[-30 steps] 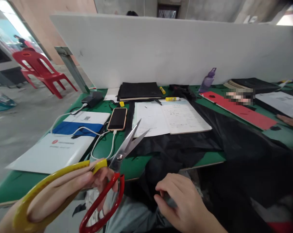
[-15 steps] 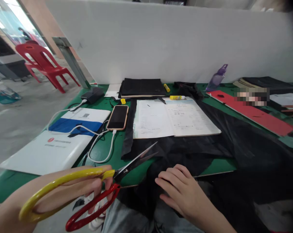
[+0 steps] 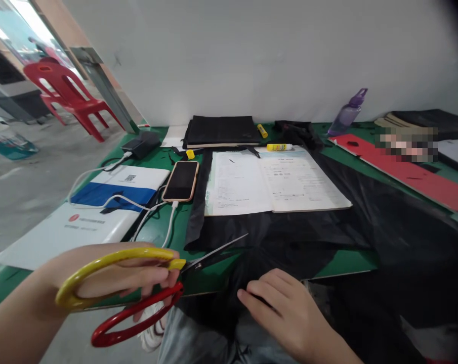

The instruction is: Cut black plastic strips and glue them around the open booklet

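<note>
My left hand [image 3: 145, 280] is closed through the handles of a pair of scissors [image 3: 177, 264], one handle loop yellow and the other red. Their blades stand slightly apart, pointing right over the table's front edge. My right hand [image 3: 285, 308] has its fingers curled on black cloth-like sheeting [image 3: 316, 230] at the edge; the thumb is hidden. This sheeting spreads over the table and hangs over my lap. On it lies an open book [image 3: 274, 187] with printed pages.
Left on the green table [image 3: 198, 280] are a phone [image 3: 181, 181] on a white cable, a black adapter [image 3: 141, 145] and a white-and-blue envelope [image 3: 88, 227]. Glue sticks [image 3: 278, 147], a purple bottle [image 3: 347, 114] and a red board [image 3: 403, 172] lie farther back. A white partition [image 3: 229, 60] stands behind.
The view has shifted slightly. The scissor blades have closed somewhat and the red handle has moved nearer the yellow one. My right hand stays on the black sheeting, fingers more curled.
</note>
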Demonstrator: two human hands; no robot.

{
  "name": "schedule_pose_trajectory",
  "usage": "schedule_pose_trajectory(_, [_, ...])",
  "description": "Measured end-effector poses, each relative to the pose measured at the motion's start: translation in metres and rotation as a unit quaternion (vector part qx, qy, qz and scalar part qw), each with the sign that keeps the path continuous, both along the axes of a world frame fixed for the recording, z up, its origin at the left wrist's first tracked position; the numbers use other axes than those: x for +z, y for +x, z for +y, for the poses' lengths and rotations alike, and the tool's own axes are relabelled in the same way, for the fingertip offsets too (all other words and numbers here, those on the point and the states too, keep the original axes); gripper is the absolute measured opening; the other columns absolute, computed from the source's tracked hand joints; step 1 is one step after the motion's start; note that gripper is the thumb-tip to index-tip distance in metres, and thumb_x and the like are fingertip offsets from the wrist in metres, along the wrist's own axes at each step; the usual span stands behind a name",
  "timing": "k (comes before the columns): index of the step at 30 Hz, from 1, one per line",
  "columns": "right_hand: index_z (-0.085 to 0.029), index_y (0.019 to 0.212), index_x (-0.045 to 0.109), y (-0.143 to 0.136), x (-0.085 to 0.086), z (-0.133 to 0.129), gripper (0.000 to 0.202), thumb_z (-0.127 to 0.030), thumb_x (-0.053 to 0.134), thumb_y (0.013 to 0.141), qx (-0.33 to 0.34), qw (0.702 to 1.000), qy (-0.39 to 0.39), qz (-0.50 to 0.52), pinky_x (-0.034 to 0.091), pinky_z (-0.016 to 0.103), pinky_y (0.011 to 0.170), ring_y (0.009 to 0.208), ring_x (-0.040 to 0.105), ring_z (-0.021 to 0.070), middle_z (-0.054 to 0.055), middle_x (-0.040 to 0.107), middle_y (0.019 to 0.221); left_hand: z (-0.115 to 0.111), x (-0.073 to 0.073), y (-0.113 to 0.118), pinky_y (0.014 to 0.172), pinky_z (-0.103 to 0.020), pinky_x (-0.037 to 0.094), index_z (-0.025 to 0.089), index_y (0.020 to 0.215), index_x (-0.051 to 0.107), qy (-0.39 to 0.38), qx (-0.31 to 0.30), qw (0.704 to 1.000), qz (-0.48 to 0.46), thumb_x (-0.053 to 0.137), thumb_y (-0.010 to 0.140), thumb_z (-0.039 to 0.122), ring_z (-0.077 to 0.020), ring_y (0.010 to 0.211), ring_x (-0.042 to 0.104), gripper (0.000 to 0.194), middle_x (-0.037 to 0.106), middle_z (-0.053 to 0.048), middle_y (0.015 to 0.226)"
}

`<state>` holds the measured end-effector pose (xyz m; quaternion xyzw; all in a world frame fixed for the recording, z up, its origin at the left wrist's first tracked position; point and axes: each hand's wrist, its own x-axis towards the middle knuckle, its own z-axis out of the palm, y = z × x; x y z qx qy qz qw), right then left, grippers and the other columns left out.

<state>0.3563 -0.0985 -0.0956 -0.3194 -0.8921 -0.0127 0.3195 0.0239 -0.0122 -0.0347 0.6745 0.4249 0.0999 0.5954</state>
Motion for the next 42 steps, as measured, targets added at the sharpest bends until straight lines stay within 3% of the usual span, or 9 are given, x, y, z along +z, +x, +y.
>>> schedule_pose_trajectory(3, [-0.01, 0.101, 0.065, -0.001, 0.004, -0.001, 0.017, -0.008, 0.054, 0.088, 0.005, 1.0, 0.008, 0.006, 0.045, 0.032, 0.062, 0.07, 0.057, 0.0156, 0.007, 0.068, 0.082, 0.008, 0.013, 0.022, 0.05, -0.016, 0.044, 0.024, 0.105, 0.071, -0.051, -0.066, 0.992, 0.099, 0.055, 0.091, 0.037, -0.0156, 0.068, 0.064, 0.026, 0.073, -0.001, 0.083])
schedule_pose_trajectory(8, [-0.011, 0.097, 0.066, -0.003, 0.006, -0.003, 0.014, -0.008, 0.057, 0.086, 0.001, 1.0, 0.019, 0.024, 0.044, 0.032, 0.062, 0.068, 0.057, 0.0149, 0.005, 0.066, 0.078, 0.02, 0.031, 0.059, 0.068, -0.022, 0.05, 0.023, 0.102, 0.071, -0.008, -0.121, 0.99, 0.077, 0.053, 0.091, 0.041, -0.0199, 0.081, 0.066, 0.028, 0.072, -0.003, 0.093])
schedule_pose_trajectory(13, [-0.011, 0.09, 0.067, -0.005, 0.011, -0.003, 0.011, -0.007, 0.058, 0.085, -0.009, 0.999, 0.029, 0.03, 0.042, 0.031, 0.058, 0.065, 0.054, 0.0131, 0.004, 0.066, 0.075, 0.032, 0.032, 0.076, 0.073, -0.025, 0.052, 0.023, 0.102, 0.069, -0.016, -0.17, 0.981, 0.089, 0.047, 0.092, 0.048, -0.0199, 0.081, 0.066, 0.034, 0.071, -0.005, 0.099])
schedule_pose_trajectory(23, [-0.012, 0.09, 0.068, -0.006, 0.012, -0.002, 0.012, -0.007, 0.057, 0.086, -0.009, 0.999, 0.033, 0.027, 0.042, 0.031, 0.058, 0.066, 0.053, 0.0134, 0.003, 0.067, 0.077, 0.05, 0.037, 0.09, 0.072, -0.023, 0.053, 0.02, 0.104, 0.068, -0.032, -0.214, 0.973, 0.085, 0.051, 0.091, 0.045, -0.018, 0.081, 0.064, 0.033, 0.07, -0.007, 0.101])
schedule_pose_trajectory(30, [-0.011, 0.092, 0.068, -0.006, 0.012, -0.004, 0.012, -0.007, 0.058, 0.085, -0.008, 1.0, 0.027, 0.014, 0.04, 0.031, 0.058, 0.066, 0.052, 0.0136, 0.004, 0.066, 0.077, 0.056, 0.039, 0.094, 0.059, -0.017, 0.048, 0.018, 0.102, 0.071, -0.032, -0.219, 0.97, 0.102, 0.047, 0.093, 0.039, -0.0166, 0.078, 0.063, 0.032, 0.071, -0.006, 0.097])
schedule_pose_trajectory(38, [-0.01, 0.092, 0.067, -0.005, 0.009, -0.004, 0.011, -0.007, 0.059, 0.085, -0.003, 0.999, 0.027, 0.018, 0.041, 0.031, 0.06, 0.067, 0.052, 0.0135, 0.004, 0.067, 0.08, 0.063, 0.041, 0.097, 0.072, -0.021, 0.047, 0.018, 0.105, 0.07, -0.02, -0.256, 0.958, 0.127, 0.048, 0.093, 0.047, -0.0166, 0.079, 0.06, 0.038, 0.068, -0.005, 0.098])
schedule_pose_trajectory(42, [-0.01, 0.093, 0.067, -0.005, 0.009, -0.004, 0.011, -0.007, 0.059, 0.085, -0.002, 1.0, 0.024, 0.018, 0.041, 0.031, 0.06, 0.068, 0.052, 0.0136, 0.004, 0.068, 0.082, 0.063, 0.045, 0.103, 0.073, -0.023, 0.045, 0.018, 0.106, 0.069, 0.01, -0.306, 0.945, 0.115, 0.045, 0.095, 0.045, -0.0183, 0.082, 0.06, 0.038, 0.068, -0.005, 0.095])
